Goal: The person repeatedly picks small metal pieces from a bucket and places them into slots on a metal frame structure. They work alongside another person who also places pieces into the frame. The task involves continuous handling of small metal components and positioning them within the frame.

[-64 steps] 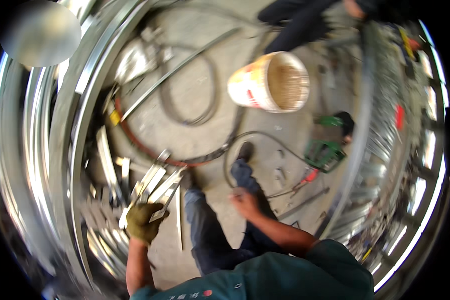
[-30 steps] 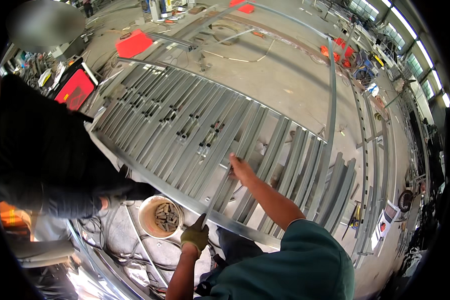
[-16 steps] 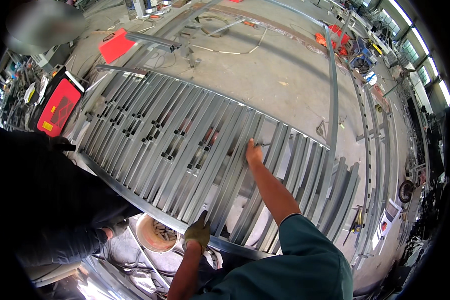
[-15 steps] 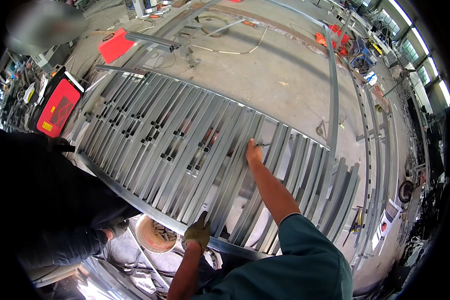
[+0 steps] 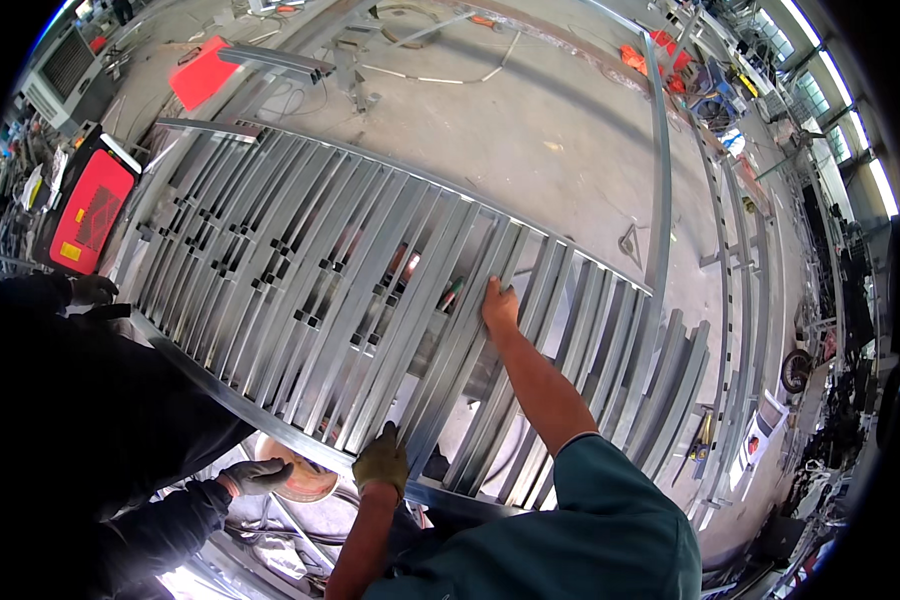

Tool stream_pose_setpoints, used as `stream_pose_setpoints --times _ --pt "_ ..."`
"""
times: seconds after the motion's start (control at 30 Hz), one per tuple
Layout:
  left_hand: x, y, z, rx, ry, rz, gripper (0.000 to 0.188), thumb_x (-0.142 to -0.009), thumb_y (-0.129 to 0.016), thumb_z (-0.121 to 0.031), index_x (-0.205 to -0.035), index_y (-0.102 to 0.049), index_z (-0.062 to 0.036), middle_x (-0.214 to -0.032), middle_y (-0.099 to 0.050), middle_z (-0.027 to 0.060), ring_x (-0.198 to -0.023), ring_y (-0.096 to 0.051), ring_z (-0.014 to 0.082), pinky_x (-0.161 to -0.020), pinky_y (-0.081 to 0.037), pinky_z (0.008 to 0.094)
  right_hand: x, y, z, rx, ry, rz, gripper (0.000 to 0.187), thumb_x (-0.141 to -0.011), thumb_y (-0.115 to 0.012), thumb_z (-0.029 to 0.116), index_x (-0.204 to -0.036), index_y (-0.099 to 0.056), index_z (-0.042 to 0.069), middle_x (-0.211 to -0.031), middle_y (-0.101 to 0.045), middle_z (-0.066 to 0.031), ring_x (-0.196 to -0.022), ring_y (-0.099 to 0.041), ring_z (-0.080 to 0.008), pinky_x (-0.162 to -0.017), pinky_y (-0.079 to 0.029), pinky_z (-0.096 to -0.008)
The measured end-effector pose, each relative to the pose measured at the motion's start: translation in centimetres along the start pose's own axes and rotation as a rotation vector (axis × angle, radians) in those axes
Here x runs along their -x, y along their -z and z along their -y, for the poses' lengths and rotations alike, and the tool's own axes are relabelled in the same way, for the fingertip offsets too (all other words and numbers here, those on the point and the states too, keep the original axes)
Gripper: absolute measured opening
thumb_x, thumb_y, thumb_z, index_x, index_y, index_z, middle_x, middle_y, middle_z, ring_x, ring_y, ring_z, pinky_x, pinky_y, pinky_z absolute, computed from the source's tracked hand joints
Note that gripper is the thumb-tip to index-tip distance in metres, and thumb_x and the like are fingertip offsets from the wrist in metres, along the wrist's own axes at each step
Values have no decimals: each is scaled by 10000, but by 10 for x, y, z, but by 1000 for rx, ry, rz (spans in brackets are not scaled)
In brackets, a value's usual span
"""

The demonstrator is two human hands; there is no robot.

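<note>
A large grey metal frame (image 5: 300, 290) of many parallel steel bars lies tilted in front of me. My left hand (image 5: 381, 461), in an olive work glove, grips the frame's near edge rail (image 5: 270, 420). My bare right hand (image 5: 498, 305) reaches further up and holds one of the bars near the middle of the frame. Another person in dark clothing stands at my left; one gloved hand (image 5: 254, 476) is under the near rail and the other gloved hand (image 5: 92, 289) is at the frame's left end.
A round bucket (image 5: 305, 484) shows below the frame's near rail. A red machine (image 5: 90, 212) stands at the left and a red sheet (image 5: 206, 72) lies further off. Long steel rails (image 5: 658, 180) lie on the concrete floor (image 5: 530, 130) at right, with workshop clutter beyond.
The view went from looking down at the floor and a bucket to the barred frame. My right hand reached up the bars and now grips one; the frame sits closer and larger.
</note>
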State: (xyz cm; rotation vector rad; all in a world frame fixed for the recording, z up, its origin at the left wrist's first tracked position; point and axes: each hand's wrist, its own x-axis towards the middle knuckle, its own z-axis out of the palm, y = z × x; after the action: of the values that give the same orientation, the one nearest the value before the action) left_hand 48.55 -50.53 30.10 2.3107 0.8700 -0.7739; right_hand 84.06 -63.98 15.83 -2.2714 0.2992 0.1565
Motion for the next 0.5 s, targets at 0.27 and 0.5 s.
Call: stream_pose_setpoints --times 0.27,0.5 --pt "-9 15 -12 -71 94 126 355 -1029 -550 -360 -1238 -600 -78 -1170 -737 215 -1102 -708 420 -936 -556 537 5 8 8 -39 22 -17 694 -1022 -533 541 -1212 -631 -119 -1123 -688 -385 -1116 -648 -556 -955 -511 -551" --pt "-4 23 -15 -176 121 145 316 -1041 -547 -361 -1210 -605 -100 -1143 -755 179 -1082 -733 388 -904 -577 527 8 16 19 -33 -31 42 719 -1013 -548 533 -1264 -602 -139 -1158 -673 -393 -1136 -642 -552 -983 -507 -541"
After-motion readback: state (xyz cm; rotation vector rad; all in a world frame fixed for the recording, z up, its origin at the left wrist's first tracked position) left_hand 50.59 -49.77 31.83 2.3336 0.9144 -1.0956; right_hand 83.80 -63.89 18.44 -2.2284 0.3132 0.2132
